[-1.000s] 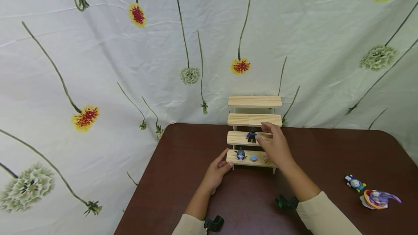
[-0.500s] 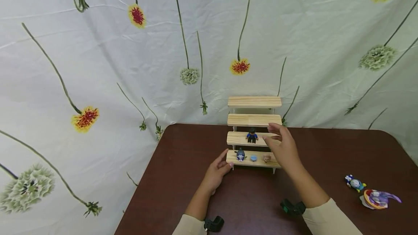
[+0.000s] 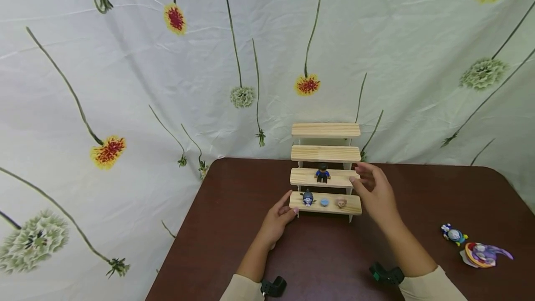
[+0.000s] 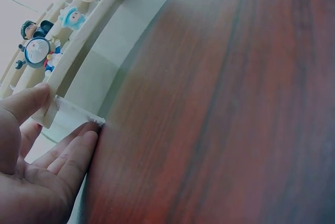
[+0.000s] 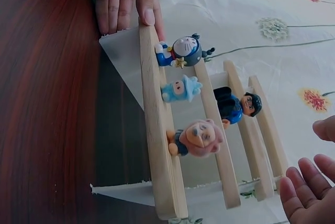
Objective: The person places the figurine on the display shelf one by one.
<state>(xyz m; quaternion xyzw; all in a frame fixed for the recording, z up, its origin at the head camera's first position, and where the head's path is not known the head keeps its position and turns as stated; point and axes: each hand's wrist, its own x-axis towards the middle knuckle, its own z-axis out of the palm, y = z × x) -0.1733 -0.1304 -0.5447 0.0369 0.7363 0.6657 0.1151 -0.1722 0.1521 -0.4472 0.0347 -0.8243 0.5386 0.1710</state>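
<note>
A four-tier wooden display stand [image 3: 325, 154] stands at the back of the table. My left hand [image 3: 276, 222] holds the left end of its lowest shelf, thumb on the board and fingers by the side support [image 4: 78, 113]. Three figurines line that shelf: a dark-capped, white-faced cat figure [image 5: 184, 50], a pale blue hatted one [image 5: 180, 89] and a pink-maned lion [image 5: 199, 137]. On the second shelf sits a black-haired toy figure [image 3: 322, 173] in blue and black. Empty, with fingers spread, my right hand [image 3: 379, 196] is beside the right end of that shelf.
Towards the right of the dark red-brown table [image 3: 234, 208] lie a small blue and yellow figurine [image 3: 454, 234] and a purple toy [image 3: 485, 255] with a red and yellow rim. A flower-printed white cloth [image 3: 200, 68] hangs right behind the table and stand.
My right hand has drawn away from the black-haired figure to the right, uncovering the lion on the lowest shelf. My left hand stays in place, and the figures have not moved.
</note>
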